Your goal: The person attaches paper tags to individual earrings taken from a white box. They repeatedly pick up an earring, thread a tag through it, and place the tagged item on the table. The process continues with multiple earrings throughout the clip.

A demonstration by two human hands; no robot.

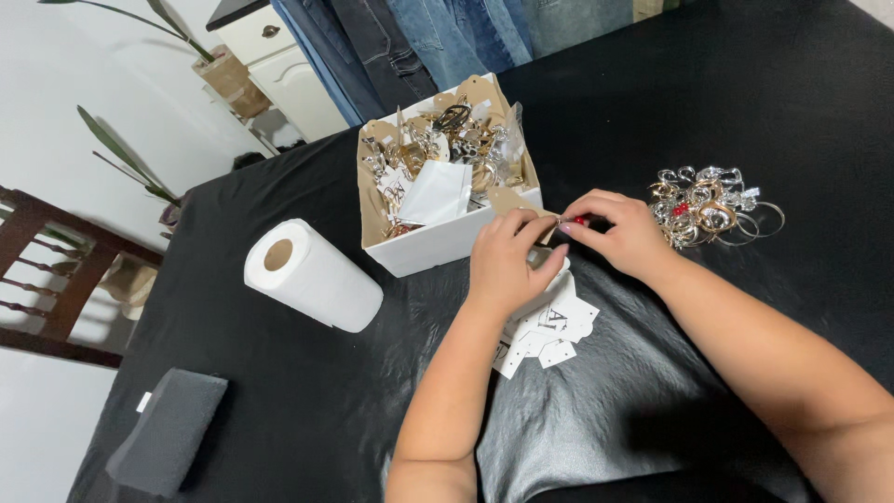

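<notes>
My left hand point(506, 259) and my right hand point(622, 231) meet fingertip to fingertip over a black table point(307, 410), just right of a white box point(438, 244). Between the fingers of both hands I pinch a small piece of jewellery with a red bit point(580, 221). Under my left hand lies a small stack of white earring cards point(549, 333). The box is filled with jewellery on tan cards and a white card. A pile of loose gold and silver earrings point(712, 205) lies to the right of my right hand.
A white paper towel roll point(312, 275) lies on its side left of the box. A dark grey pad point(168, 430) sits near the table's left corner. A wooden chair point(56, 279), potted plants and hanging jeans point(438, 37) stand beyond the table.
</notes>
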